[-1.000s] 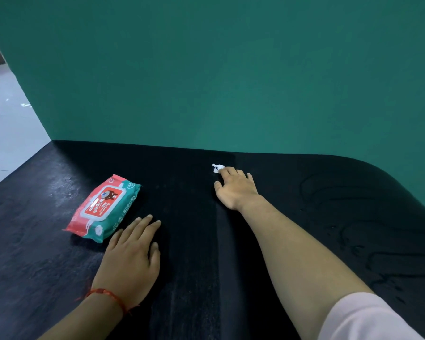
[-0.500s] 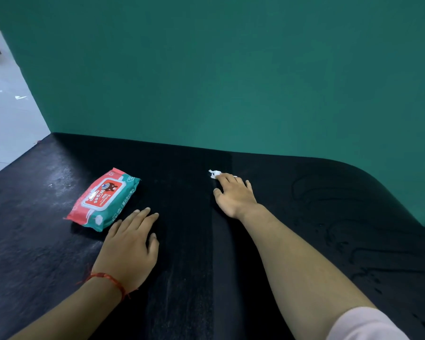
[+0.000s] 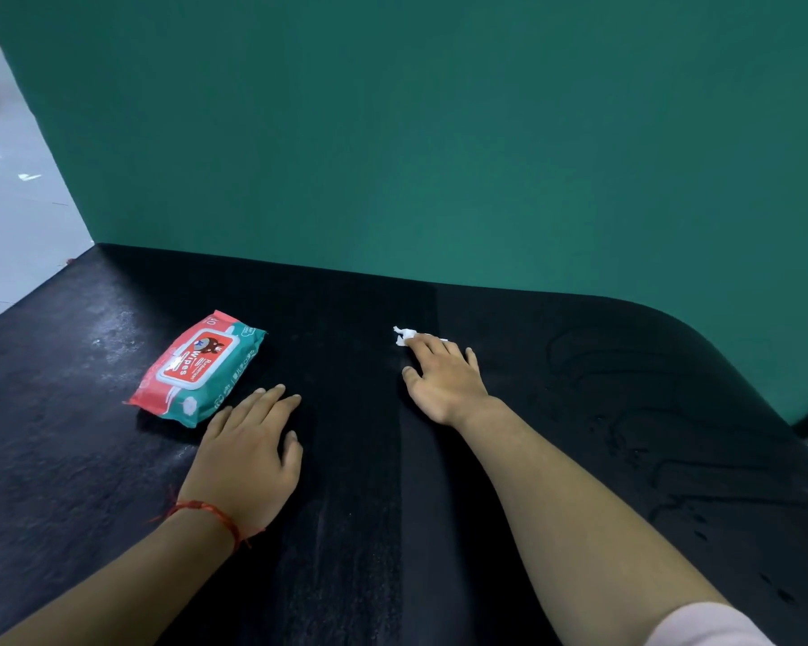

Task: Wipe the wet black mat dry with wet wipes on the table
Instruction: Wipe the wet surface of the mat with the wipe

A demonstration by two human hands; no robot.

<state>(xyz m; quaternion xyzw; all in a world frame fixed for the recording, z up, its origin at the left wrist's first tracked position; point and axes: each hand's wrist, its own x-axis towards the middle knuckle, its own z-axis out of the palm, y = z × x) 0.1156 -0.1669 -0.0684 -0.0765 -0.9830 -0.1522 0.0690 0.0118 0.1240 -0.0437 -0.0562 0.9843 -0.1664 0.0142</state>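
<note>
Item, far left: black mat (image 3: 66, 435), covering the table; we note a greyish, scuffed sheen on this side. Item: pack of wet wipes (image 3: 199, 368), red and teal, lying flat on the mat with its flap down, just beside the fingertips of the left hand; we judge that a broad leftward stroke would shove it along. Item: left hand (image 3: 248, 454), palm down on the mat, fingers straight and close together, holding nothing, a red string bracelet (image 3: 206, 512) at the wrist; should it lift, we expect the mat could creep or bunch under the wiping. Item, centre, toward the far edge: wipe (image 3: 404, 336), a small crumpled white wad on the mat, mostly hidden under fingertips, one scrap showing beyond them. Item: right hand (image 3: 444, 382), fingers extended and pressing the wad down, not curled round it; so small a wad may slip out from under flat fingers, and, being damp itself, may smear water rather than lift it. Item, right: water streaks (image 3: 626, 412) and droplets, curving trails well apart from the wipe; dark on dark, they are easy to miss. Item, bottom right: pale sleeve (image 3: 705, 627), which could drag through the wet.
</note>
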